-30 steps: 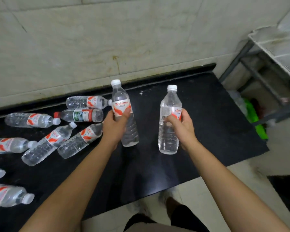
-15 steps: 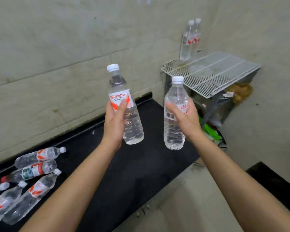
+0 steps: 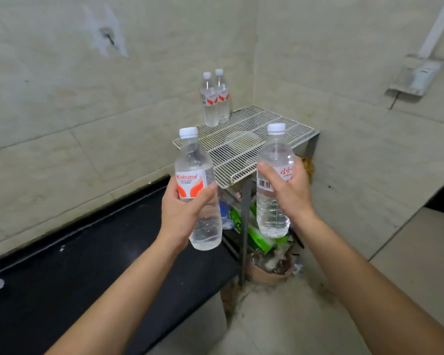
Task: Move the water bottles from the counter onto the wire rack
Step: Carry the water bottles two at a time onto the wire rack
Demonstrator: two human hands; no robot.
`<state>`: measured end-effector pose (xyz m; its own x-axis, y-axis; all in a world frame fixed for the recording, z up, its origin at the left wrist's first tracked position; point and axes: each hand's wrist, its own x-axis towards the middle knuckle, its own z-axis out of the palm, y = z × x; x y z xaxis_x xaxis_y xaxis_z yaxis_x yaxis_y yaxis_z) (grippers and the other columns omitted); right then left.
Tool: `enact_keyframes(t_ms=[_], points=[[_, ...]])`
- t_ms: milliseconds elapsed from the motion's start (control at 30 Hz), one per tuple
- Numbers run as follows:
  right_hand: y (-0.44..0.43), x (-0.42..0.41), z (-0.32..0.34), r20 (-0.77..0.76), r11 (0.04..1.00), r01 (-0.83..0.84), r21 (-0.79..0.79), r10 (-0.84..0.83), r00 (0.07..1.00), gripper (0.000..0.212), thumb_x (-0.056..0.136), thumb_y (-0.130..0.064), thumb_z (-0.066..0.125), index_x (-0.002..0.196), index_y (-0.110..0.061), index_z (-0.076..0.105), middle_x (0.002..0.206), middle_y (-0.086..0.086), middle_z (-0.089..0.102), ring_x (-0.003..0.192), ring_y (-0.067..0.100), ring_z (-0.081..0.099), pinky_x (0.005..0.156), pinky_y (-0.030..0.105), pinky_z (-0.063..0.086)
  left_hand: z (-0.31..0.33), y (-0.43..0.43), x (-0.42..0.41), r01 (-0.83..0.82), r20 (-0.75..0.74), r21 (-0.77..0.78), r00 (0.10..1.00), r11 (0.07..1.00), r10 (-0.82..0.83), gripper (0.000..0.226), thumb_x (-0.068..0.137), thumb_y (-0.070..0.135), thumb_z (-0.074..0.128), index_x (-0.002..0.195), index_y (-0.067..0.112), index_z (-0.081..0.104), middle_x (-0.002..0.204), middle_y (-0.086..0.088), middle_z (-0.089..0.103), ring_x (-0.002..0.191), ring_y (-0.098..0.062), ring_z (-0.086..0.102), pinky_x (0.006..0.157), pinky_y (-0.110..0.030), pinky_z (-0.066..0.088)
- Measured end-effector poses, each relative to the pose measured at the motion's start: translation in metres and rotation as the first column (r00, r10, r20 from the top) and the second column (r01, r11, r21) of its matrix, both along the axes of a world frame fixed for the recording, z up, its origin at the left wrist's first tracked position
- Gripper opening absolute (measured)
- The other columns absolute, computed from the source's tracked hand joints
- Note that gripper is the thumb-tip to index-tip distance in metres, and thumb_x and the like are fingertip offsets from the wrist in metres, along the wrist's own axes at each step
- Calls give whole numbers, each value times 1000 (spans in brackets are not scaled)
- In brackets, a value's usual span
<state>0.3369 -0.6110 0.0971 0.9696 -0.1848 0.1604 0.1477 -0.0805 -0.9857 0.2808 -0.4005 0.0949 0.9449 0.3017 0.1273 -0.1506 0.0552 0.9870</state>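
Counter [image 3: 87, 265] of black stone runs along the tiled wall at lower left. Above its right end the left hand [image 3: 180, 213] curls round an orange-labelled water bottle [image 3: 191, 184], tilted slightly. The right hand [image 3: 290, 193] grips a second bottle [image 3: 272, 216] by its label, upright, in the air in front of the white wire rack [image 3: 241, 149]. Two more bottles [image 3: 210, 106] stand upright, touching, at the rack's back left corner by the wall. Clutter [image 3: 259, 237] lies under the rack

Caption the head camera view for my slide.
Left hand grips the orange-label bottle, right hand the barcode-label bottle, before the wire rack bearing two standing bottles.
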Motion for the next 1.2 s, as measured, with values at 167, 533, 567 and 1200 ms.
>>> enact_keyframes(t_ms=[167,533,567,1200], points=[[-22,60,1,41,998,48,45,-50,998,41,75,-47,84,107,-39,58,102,-12,71,92,2,69,88,39,59,6,-26,67,-8,31,117,999,993,4,45,73,15,88,110,19,64,101,-4,75,93,-24,72,83,-38,61],[-57,244,15,96,989,53,-141,-40,995,48,82,-44,81,118,-25,58,103,-10,68,90,7,67,75,26,52,21,-43,294,-11,54,214,999,977,-1,51,68,15,86,112,23,62,105,3,74,89,-7,71,82,-37,59],[-58,260,17,94,988,45,-149,-31,995,48,82,-45,81,120,-26,58,104,-10,68,92,7,66,76,26,52,21,-43,310,-1,29,223,1000,975,-5,52,69,12,86,114,22,62,105,3,73,88,-8,70,80,-36,58],[-4,472,-27,18,854,-481,-200,494,869,79,69,-46,90,131,-28,45,124,-6,61,110,11,63,84,22,51,1,-13,415,-201,-209,188,948,961,239,71,73,-14,55,132,25,48,118,-6,63,101,-21,61,66,-24,52]])
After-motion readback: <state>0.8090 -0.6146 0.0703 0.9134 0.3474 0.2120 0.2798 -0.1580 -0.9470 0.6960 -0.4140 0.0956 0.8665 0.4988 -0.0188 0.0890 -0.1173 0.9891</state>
